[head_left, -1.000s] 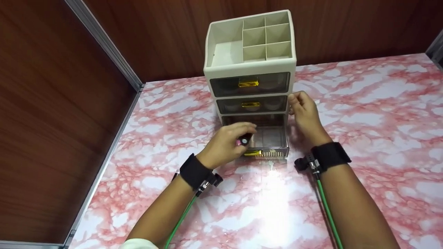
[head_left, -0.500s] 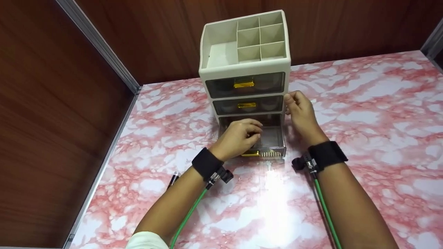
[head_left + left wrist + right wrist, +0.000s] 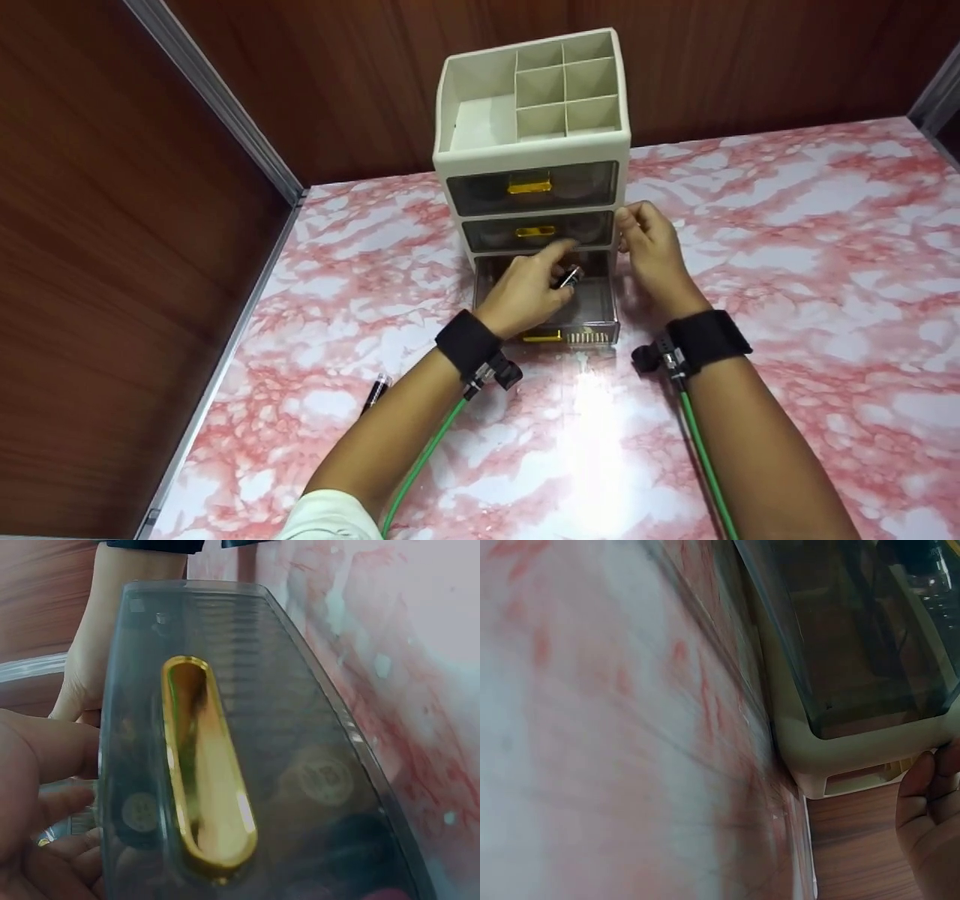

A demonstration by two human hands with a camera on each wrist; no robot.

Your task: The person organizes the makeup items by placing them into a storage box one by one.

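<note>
A cream storage organizer (image 3: 532, 156) has its clear bottom drawer (image 3: 541, 335) pulled out. Over that drawer, my left hand (image 3: 521, 296) pinches a small black tube (image 3: 570, 277) with a shiny, clear end, between thumb and fingers. The left wrist view shows the drawer's front with its gold handle (image 3: 210, 772) in close-up and the fingers (image 3: 71, 757) behind it. A pink patch shows dimly through the panel's lower edge. My right hand (image 3: 652, 251) holds the organizer's right side edge with curled fingers; the right wrist view catches it at the lower right.
Another black tube with a clear end (image 3: 377, 391) lies on the pink marbled table (image 3: 795, 247), left of my left forearm. Two upper drawers are closed. Brown wood panels (image 3: 360, 90) stand behind and to the left. Green cables (image 3: 709, 457) trail from both wrists.
My left hand has shifted right and away from me over the drawer, turning so the tube's clear end shows beyond the fingers. The right hand stays at the organizer's side.
</note>
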